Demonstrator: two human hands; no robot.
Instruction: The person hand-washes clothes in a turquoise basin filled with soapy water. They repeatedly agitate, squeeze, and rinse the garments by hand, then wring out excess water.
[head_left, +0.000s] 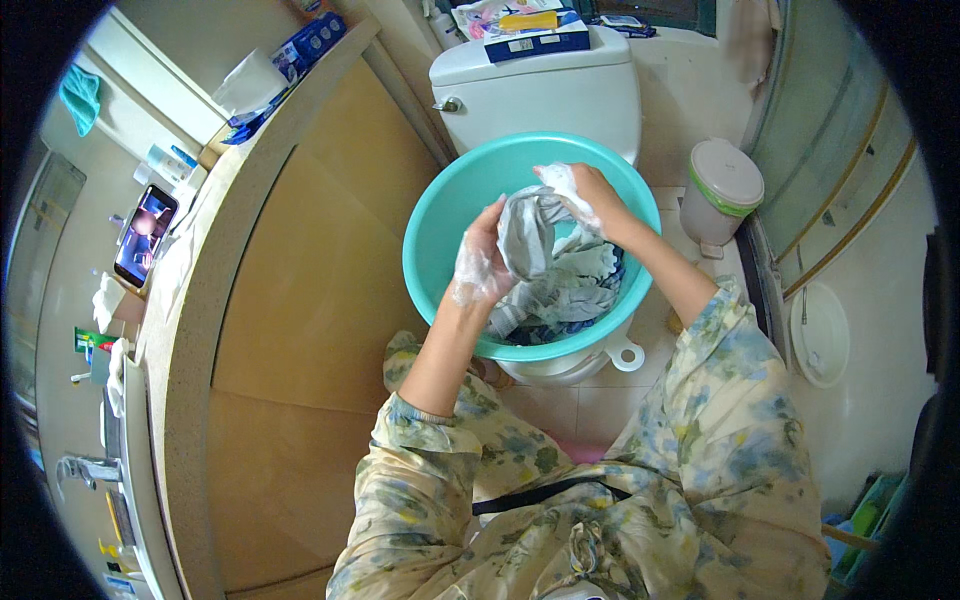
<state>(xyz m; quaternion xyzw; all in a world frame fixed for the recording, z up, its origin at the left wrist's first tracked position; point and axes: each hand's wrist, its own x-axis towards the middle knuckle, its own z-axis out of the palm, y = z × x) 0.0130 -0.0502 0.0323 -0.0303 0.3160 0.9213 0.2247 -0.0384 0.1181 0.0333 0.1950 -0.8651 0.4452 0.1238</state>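
A turquoise plastic basin (442, 187) rests in front of the toilet tank, with wet clothes (577, 292) in grey, white and dark blue inside it. Above these clothes, my left hand (484, 255), covered in suds, grips the left side of a bunched light grey cloth (525, 232). My right hand (581, 195), also soapy, holds the upper right part of the same cloth. The cloth hangs in a loop between both hands. What exactly supports the basin is mostly hidden, though a white rounded edge shows beneath it.
The toilet tank (532, 97) stands behind the basin, bearing a box and packets. A cabinet and counter (202, 247) with a phone (146, 234) run along the left. To the right are a lidded bin (724, 180) and a glass shower door (832, 142).
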